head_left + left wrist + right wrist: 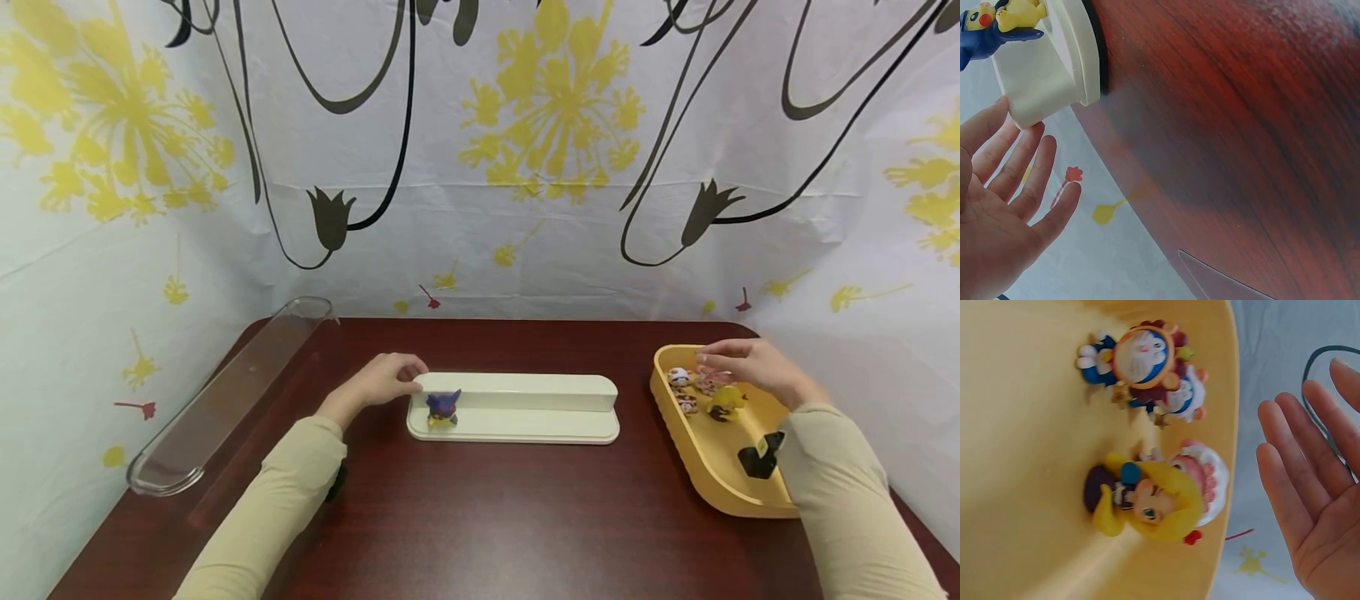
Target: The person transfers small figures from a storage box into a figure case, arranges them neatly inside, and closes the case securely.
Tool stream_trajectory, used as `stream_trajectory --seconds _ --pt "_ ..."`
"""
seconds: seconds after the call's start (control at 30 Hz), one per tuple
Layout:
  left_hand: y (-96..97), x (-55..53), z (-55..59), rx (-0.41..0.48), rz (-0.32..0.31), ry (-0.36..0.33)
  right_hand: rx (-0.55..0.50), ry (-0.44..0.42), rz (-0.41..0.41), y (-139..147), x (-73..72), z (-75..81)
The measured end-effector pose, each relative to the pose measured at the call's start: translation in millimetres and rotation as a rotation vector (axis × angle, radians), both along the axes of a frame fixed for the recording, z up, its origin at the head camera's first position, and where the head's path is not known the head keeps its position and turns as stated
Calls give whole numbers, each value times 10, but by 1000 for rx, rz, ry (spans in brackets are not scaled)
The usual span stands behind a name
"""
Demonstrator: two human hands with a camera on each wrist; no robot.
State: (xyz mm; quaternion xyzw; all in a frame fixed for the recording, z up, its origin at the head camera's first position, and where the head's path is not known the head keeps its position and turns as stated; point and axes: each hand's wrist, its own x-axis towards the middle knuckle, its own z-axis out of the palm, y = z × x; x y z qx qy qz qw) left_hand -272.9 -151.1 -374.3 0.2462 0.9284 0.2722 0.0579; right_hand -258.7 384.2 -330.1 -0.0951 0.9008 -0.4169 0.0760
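My left hand is at the left end of a white two-step display stand; in the left wrist view its thumb and fingertips touch either side of the raised step's end. A small yellow figurine in a blue-purple costume stands on the lower step, close to that hand. My right hand is over the far part of a yellow tray, fingers extended and nothing visible in them. Below it are a blond-haired figurine, a blue-and-white cat figurine with a mane, and others partly hidden behind them.
A long clear plastic cover lies along the table's left edge. A black figurine lies in the tray's near part, partly beside the right sleeve. The dark red table meets a flower-printed cloth at the back and sides.
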Motion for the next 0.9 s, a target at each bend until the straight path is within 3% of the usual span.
stream_trajectory --seconds 0.43,0.9 --pt "11 11 15 4 9 13 2 -61 62 82 37 -172" --pt "13 -2 -3 -6 16 7 38 -86 92 38 63 -245"
